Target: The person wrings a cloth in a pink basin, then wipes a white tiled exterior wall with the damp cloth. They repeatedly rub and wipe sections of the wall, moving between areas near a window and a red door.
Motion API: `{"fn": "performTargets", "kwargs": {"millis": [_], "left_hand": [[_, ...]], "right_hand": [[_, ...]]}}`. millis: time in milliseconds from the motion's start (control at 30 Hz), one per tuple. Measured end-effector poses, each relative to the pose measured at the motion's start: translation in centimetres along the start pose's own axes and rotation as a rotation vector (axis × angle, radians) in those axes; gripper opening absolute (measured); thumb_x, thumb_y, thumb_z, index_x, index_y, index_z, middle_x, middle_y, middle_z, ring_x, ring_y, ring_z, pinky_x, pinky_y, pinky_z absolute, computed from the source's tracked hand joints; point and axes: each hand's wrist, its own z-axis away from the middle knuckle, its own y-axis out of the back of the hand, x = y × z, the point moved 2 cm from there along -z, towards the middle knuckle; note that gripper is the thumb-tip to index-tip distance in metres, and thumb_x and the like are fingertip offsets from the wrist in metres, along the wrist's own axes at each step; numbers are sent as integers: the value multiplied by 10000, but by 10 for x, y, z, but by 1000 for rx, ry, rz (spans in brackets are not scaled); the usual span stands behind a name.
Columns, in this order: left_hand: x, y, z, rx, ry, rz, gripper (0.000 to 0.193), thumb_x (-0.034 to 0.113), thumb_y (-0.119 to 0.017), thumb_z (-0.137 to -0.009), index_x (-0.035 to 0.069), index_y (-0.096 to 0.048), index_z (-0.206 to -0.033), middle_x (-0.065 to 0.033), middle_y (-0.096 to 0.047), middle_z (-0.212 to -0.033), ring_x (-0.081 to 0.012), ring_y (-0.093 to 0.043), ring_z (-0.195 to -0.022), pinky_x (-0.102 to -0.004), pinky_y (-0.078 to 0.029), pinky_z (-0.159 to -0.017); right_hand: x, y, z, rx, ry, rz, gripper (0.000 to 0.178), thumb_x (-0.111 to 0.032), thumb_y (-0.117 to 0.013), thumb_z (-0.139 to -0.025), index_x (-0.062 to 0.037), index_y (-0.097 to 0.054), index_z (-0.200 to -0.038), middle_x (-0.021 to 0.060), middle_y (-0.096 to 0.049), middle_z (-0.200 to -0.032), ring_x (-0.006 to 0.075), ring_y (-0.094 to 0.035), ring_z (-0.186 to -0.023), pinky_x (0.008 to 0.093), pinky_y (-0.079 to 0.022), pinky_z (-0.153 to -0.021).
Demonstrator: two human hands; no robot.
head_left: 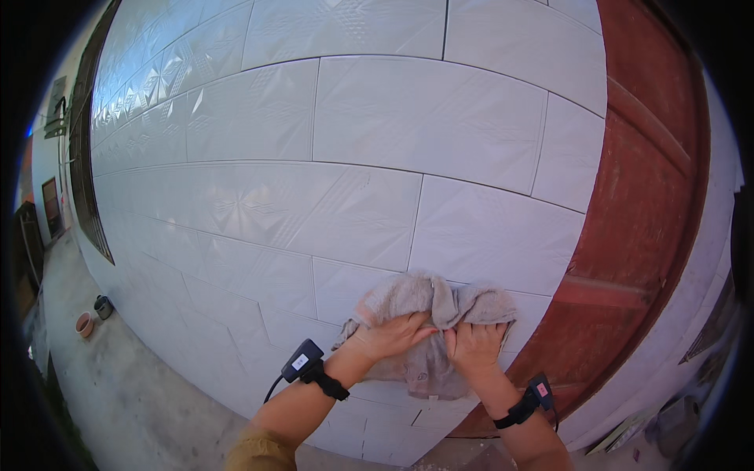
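A worn grey towel point(440, 380) with faint pinkish patches is bunched up in front of the white tiled wall point(424, 110), low in the picture's middle. My left hand point(397, 334) grips it from the left, its fingers pointing right across the folds. Close beside, my right hand point(475, 345) has its fingers curled over the towel's right part. The thumbs nearly meet, and a loose end hangs below them. Part of the fingers is lost in the cloth. Each wrist carries a strapped black box, the left one point(303, 361) and the right one point(539, 390).
A red door point(628, 220) stands right of the tiles. Grey concrete floor point(149, 385) runs along the wall's left foot, with an orange pot point(85, 324) and a dark can point(103, 307) on it. A dark rounded container point(677, 420) sits at lower right.
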Motion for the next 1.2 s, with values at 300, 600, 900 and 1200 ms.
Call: {"fn": "performTargets", "kwargs": {"millis": [300,600,900,1200], "left_hand": [[-73,164,-115,358,-68,-519,632,468,-572,-964,37,-520,-1424,-168,-585,-1332,-336,-541,-1266,-432,-410,-1081],[-127,271,-195,558,-96,-555,624,453,-579,-945,52,-488,-1415,-156,-570,-1305,-313,-551,-1231,-444,-467,-962],[-104,198,-86,224,-119,-572,525,427,-612,-948,15,-584,-1273,-104,-647,-1113,-263,-629,-1065,-358,-515,-904],[-135,73,156,-509,-366,-480,300,134,-646,-912,31,-630,-1194,-119,-641,-1017,-206,-659,-863,-317,-549,-709]], "right_hand": [[9,-12,-230,147,-108,261,613,-430,-652,-876,-23,-585,-1329,232,-534,-1368,429,-426,-1327,615,-246,-1127],[-11,4,-382,232,-209,157,636,-358,-597,-941,45,-483,-1419,266,-500,-1424,405,-423,-1363,525,-271,-1177],[-56,-23,-240,11,12,41,505,-377,-687,-855,-64,-633,-1247,141,-590,-1279,347,-487,-1245,595,-297,-1086],[-154,-64,-45,-327,191,-316,401,-283,-646,-911,-47,-655,-1235,157,-615,-1302,355,-552,-1221,515,-389,-1048]]}}
